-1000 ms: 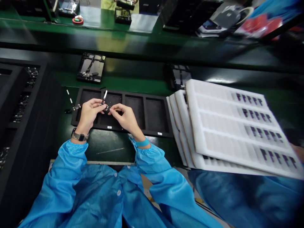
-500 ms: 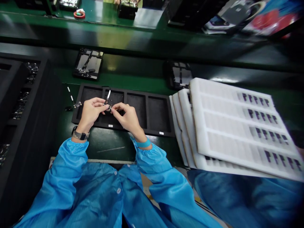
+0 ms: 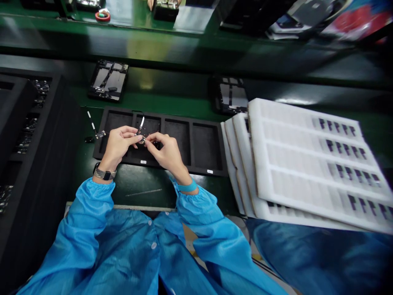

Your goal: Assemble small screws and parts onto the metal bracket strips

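Observation:
A small circuit board with a white-ended flex cable (image 3: 142, 123) is pinched between the thumb and fingers of my left hand (image 3: 118, 145). The cable sticks up from the board. My right hand (image 3: 166, 150) meets it from the right, thumb and index finger closed at the board's edge; whether they grip the board or a tiny part there is hidden. Both hands are over a black foam tray (image 3: 206, 145) with square compartments. Left of the tray lies a second board with a flex strip (image 3: 100, 134), beside a small black piece (image 3: 89, 139).
White foam trays (image 3: 291, 172) holding dark parts are stacked at right. Black foam trays of circuit boards (image 3: 39, 135) stand at left. Two opened device housings (image 3: 109, 84) lie behind the black tray. A thin rod (image 3: 144, 192) lies in front. A raised green shelf (image 3: 123, 28) runs across the back.
The device housings behind the tray have shifted a little to the left. The white trays appear slightly farther right in view. My hands stay nearly still at the board.

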`<state>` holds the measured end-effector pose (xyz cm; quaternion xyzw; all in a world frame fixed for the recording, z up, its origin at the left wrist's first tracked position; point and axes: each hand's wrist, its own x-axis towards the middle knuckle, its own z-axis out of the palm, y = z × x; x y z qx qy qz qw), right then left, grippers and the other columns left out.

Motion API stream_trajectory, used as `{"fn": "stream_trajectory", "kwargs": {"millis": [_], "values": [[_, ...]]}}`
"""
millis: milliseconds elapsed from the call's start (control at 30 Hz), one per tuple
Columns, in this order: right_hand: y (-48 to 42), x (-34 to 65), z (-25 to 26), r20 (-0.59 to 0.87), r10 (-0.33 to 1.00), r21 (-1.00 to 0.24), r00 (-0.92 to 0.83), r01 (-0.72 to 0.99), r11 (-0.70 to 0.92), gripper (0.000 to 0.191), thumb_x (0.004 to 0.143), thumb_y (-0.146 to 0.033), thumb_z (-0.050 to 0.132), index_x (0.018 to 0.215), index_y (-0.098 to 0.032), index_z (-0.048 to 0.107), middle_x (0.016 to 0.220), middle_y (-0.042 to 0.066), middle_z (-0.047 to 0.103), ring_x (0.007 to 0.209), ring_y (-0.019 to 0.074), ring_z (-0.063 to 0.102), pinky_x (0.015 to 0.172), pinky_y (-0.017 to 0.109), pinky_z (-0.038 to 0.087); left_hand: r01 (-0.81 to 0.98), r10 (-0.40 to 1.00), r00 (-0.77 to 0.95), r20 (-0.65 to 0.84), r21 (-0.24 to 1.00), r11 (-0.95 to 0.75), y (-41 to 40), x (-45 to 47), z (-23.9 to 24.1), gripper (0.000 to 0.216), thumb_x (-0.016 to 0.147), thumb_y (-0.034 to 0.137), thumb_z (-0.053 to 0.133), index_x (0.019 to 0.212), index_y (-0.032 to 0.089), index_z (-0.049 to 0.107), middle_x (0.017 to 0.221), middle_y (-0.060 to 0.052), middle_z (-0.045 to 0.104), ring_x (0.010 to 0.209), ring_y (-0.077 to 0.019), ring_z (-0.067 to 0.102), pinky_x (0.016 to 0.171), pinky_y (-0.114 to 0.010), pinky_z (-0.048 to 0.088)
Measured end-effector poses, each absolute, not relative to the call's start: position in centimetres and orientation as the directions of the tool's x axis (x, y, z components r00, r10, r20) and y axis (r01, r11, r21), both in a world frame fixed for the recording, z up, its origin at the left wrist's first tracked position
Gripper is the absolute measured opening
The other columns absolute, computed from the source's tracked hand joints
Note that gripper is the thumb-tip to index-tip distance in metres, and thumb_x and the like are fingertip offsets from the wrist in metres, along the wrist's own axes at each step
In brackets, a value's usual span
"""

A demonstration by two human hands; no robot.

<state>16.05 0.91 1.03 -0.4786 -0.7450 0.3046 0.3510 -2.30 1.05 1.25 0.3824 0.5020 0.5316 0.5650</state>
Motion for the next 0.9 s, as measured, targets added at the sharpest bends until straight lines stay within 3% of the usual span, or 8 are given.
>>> {"fn": "stream_trajectory", "kwargs": {"millis": [567,733,900], "values": [[0.8,16.2,0.7,0.221,0.936,-0.779,-0.272,0.528,0.338,0.011,0.097,-0.026,0.069,0.087,-0.025,0.075,0.089,0.003,0.081,0.088,0.0243,0.075,0.095,0.040,0.053,-0.174,0.983,-0.093,-0.157,0.975,0.139,1.0,-2.0,1.1,0.027,0.064,0.016,0.093,0.082,0.015,0.074,0.068,-0.002,0.074,0.059,-0.0154,0.067,0.058,-0.028,0.052],[1.2,16.7,0.3,0.106,0.945,-0.954,-0.310,0.235,0.184,0.021,0.097,-0.042,0.074,0.090,-0.022,0.075,0.088,0.006,0.082,0.085,0.0249,0.079,0.083,0.037,0.060,-0.163,0.989,-0.045,-0.142,0.978,0.132,0.9,-2.1,1.2,0.029,0.064,0.018,0.094,0.084,0.015,0.074,0.068,-0.003,0.074,0.057,-0.0154,0.066,0.058,-0.028,0.052],[1.8,17.2,0.5,0.051,0.923,-0.990,-0.383,0.100,0.096,0.032,0.089,-0.053,0.083,0.089,-0.021,0.076,0.088,0.007,0.083,0.087,0.0254,0.081,0.089,0.040,0.063,-0.174,0.989,0.012,-0.146,0.974,0.146,0.9,-2.3,1.3,0.034,0.061,0.022,0.098,0.084,0.015,0.073,0.068,-0.003,0.074,0.055,-0.0153,0.066,0.057,-0.029,0.052]]}}
